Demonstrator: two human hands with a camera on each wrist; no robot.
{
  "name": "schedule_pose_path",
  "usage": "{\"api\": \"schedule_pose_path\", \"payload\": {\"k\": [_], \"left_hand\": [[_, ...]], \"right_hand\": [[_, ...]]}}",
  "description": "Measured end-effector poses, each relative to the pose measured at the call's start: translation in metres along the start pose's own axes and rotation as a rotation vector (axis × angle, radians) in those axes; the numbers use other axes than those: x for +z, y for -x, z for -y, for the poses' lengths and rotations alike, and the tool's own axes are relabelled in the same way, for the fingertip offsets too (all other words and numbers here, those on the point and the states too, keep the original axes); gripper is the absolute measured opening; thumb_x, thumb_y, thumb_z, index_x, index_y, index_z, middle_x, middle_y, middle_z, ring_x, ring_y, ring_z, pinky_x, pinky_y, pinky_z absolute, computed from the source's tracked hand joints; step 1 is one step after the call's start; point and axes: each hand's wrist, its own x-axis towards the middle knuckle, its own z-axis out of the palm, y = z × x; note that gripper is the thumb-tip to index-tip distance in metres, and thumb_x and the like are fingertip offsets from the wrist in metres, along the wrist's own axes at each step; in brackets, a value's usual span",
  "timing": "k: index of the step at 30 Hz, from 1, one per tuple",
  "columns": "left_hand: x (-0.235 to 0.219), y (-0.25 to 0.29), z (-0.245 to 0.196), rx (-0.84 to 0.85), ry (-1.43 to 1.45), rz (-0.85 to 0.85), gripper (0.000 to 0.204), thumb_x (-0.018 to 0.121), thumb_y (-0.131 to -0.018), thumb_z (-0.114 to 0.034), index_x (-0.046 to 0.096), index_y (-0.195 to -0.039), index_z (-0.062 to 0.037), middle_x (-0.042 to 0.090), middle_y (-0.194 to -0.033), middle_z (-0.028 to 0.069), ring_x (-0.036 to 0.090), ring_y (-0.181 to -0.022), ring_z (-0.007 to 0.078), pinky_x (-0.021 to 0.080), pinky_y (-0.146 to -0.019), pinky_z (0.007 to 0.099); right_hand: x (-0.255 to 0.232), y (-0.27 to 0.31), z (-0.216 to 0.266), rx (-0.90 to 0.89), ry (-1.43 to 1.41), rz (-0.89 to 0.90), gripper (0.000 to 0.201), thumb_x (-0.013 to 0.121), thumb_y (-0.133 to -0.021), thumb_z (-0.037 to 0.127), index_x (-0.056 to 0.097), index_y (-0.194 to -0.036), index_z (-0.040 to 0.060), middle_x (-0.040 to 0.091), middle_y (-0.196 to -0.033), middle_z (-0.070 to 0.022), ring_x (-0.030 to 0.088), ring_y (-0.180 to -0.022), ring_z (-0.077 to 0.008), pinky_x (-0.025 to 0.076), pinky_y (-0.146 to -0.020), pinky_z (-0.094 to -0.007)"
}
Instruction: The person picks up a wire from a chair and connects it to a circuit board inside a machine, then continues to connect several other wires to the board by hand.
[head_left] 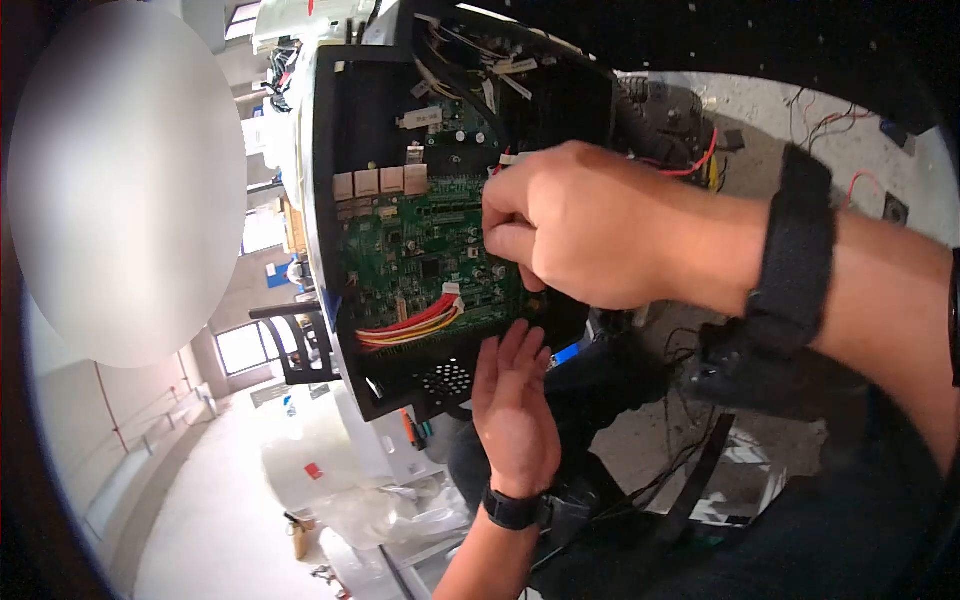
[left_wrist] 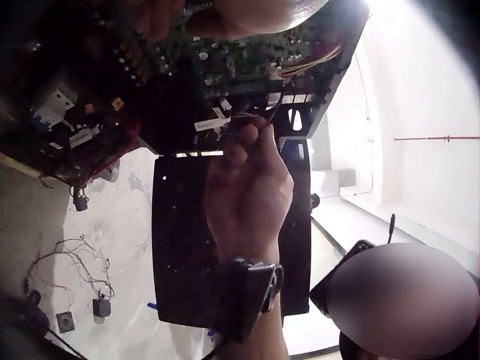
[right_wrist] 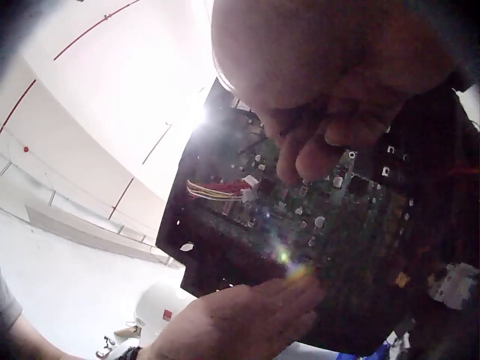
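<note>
A green circuit board (head_left: 420, 265) sits in a black metal housing (head_left: 368, 110). My right hand (head_left: 590, 225) reaches over it from the right, fingers curled and thumb against the index finger. In the left wrist view the fingertips of this right hand (left_wrist: 251, 195) pinch a thin wire (left_wrist: 276, 112) beside a white label (left_wrist: 212, 124); its end is hidden. My left hand (head_left: 515, 420) has straight fingers held at the housing's lower edge. In the right wrist view the left hand (right_wrist: 240, 319) lies flat along that edge, below the board.
A red, yellow and white wire bundle (head_left: 410, 328) plugs into the board. Labelled cables (head_left: 515, 67) fill the housing's upper part. Loose wires (head_left: 840, 120) lie on the floor at right. A white cylindrical object (head_left: 310, 450) stands below left, with clear plastic wrap (head_left: 410, 510) beside it.
</note>
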Motion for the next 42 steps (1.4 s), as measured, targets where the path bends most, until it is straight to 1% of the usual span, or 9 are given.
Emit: {"api": "schedule_pose_path", "payload": {"k": [12, 16, 17, 20, 24, 26, 30, 33, 42], "left_hand": [[0.005, 0.009, -0.044, 0.041, 0.179, 0.120, 0.049, 0.038, -0.095, -0.027, 0.024, -0.136, -0.0041, 0.035, -0.136, 0.0207, 0.042, -0.120, 0.0293, 0.034, -0.099, 0.0391], [0.017, -0.001, -0.056, 0.063, 0.272, 0.121, 0.043, 0.029, -0.097, -0.040, 0.038, -0.129, -0.0130, 0.039, -0.135, 0.0138, 0.035, -0.127, 0.0264, 0.027, -0.105, 0.0403], [0.013, -0.001, -0.056, 0.070, 0.290, 0.131, 0.043, 0.029, -0.097, -0.040, 0.038, -0.129, -0.0130, 0.039, -0.135, 0.0138, 0.035, -0.127, 0.0264, 0.027, -0.105, 0.0403], [-0.007, 0.003, -0.060, 0.144, 0.356, 0.298, 0.034, 0.029, -0.097, -0.035, 0.051, -0.108, -0.0120, 0.048, -0.127, 0.0112, 0.040, -0.124, 0.0251, 0.030, -0.103, 0.0400], [-0.025, 0.015, -0.091, 0.040, 0.583, 0.226, 0.033, 0.032, -0.097, -0.032, 0.051, -0.081, -0.0098, 0.059, -0.093, 0.0028, 0.053, -0.106, 0.0209, 0.036, -0.095, 0.0405], [-0.036, 0.016, -0.100, -0.089, 0.805, 0.317, 0.033, 0.031, -0.098, -0.031, 0.050, -0.081, -0.0087, 0.057, -0.085, 0.0015, 0.055, -0.103, 0.0199, 0.038, -0.091, 0.0413], [-0.043, 0.021, -0.084, -0.026, 0.471, 0.244, 0.030, 0.036, -0.097, -0.029, 0.049, -0.080, -0.0063, 0.056, -0.082, 0.0052, 0.056, -0.101, 0.0245, 0.040, -0.085, 0.0390], [-0.035, 0.016, -0.068, 0.014, 0.260, 0.208, 0.025, 0.039, -0.096, -0.026, 0.049, -0.084, -0.0061, 0.059, -0.090, 0.0093, 0.057, -0.095, 0.0274, 0.040, -0.084, 0.0396], [0.001, -0.006, -0.041, 0.064, 0.263, 0.099, 0.025, 0.039, -0.096, -0.027, 0.051, -0.091, -0.0066, 0.059, -0.099, 0.0105, 0.055, -0.101, 0.0278, 0.042, -0.085, 0.0376]], "right_hand": [[-0.007, -0.012, -0.020, -0.359, 0.051, -0.103, 0.015, 0.053, -0.083, 0.012, 0.059, -0.082, -0.0017, 0.060, -0.064, -0.0108, 0.060, -0.058, -0.0206, 0.045, -0.055, -0.0316], [-0.006, -0.008, 0.001, 0.021, -0.169, -0.037, 0.014, 0.053, -0.085, 0.010, 0.058, -0.083, -0.0023, 0.060, -0.064, -0.0090, 0.059, -0.057, -0.0163, 0.045, -0.054, -0.0290], [-0.010, -0.005, 0.009, 0.088, -0.092, 0.009, 0.021, 0.050, -0.085, 0.014, 0.062, -0.087, -0.0026, 0.063, -0.079, -0.0194, 0.062, -0.076, -0.0310, 0.049, -0.071, -0.0371], [-0.009, -0.004, 0.023, 0.113, -0.066, 0.010, 0.022, 0.051, -0.085, 0.015, 0.062, -0.087, -0.0030, 0.063, -0.079, -0.0196, 0.062, -0.077, -0.0309, 0.048, -0.071, -0.0364], [-0.009, 0.001, 0.035, 0.288, -0.073, 0.083, 0.022, 0.051, -0.085, 0.015, 0.062, -0.087, -0.0032, 0.063, -0.079, -0.0197, 0.062, -0.080, -0.0314, 0.048, -0.073, -0.0361], [0.000, 0.004, 0.027, 0.093, -0.048, -0.024, 0.017, 0.051, -0.085, 0.014, 0.059, -0.086, -0.0013, 0.061, -0.061, -0.0070, 0.055, -0.050, -0.0117, 0.042, -0.048, -0.0267], [0.002, 0.009, 0.020, 0.193, -0.088, -0.011, 0.017, 0.051, -0.086, 0.014, 0.059, -0.086, -0.0011, 0.061, -0.061, -0.0062, 0.053, -0.048, -0.0108, 0.041, -0.047, -0.0268], [0.003, 0.005, 0.020, 0.218, -0.019, 0.003, 0.022, 0.053, -0.084, 0.017, 0.063, -0.087, -0.0029, 0.063, -0.088, -0.0202, 0.061, -0.084, -0.0335, 0.047, -0.075, -0.0386], [0.003, -0.001, 0.013, 0.203, -0.204, -0.011, 0.016, 0.052, -0.087, 0.014, 0.057, -0.086, -0.0007, 0.059, -0.061, -0.0049, 0.050, -0.047, -0.0092, 0.040, -0.045, -0.0245]]}}
